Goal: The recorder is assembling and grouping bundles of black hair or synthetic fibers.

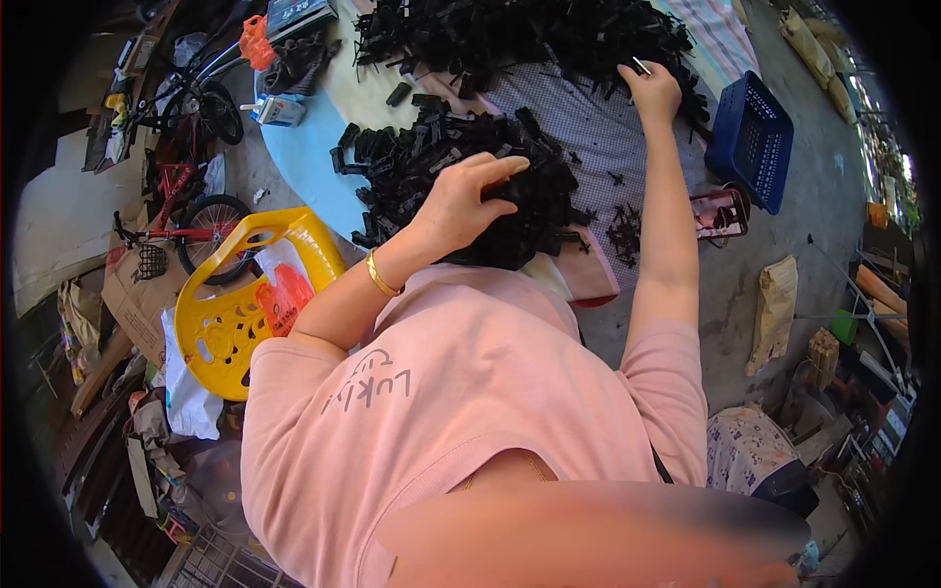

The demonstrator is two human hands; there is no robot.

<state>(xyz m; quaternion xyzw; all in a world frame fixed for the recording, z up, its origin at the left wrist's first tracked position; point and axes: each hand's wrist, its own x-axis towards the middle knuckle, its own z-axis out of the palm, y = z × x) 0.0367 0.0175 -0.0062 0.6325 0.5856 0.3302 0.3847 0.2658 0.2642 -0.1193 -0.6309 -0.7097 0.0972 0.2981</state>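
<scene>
My left hand (466, 201) hovers at the near left of a heap of black plastic parts (461, 147), its thumb and fingers apart with nothing visible between them. A gold bangle (383, 273) circles that wrist. Farther off to the right, my right hand (655, 93) is closed, and a small, thin silvery piece (642, 66) sticks out of its fingers; its kind is too small to make out. Beside that hand spreads a larger heap of black parts (549, 39). A few small black bits (625, 233) lie on the checked cloth (598, 127).
A blue plastic basket (750, 142) stands at the right, close to a phone (718, 215) with a lit screen. At my left are a yellow plastic chair (230, 338) with a red bag on it and a red bicycle (174, 186). Flattened brown packaging (774, 314) lies on the right floor.
</scene>
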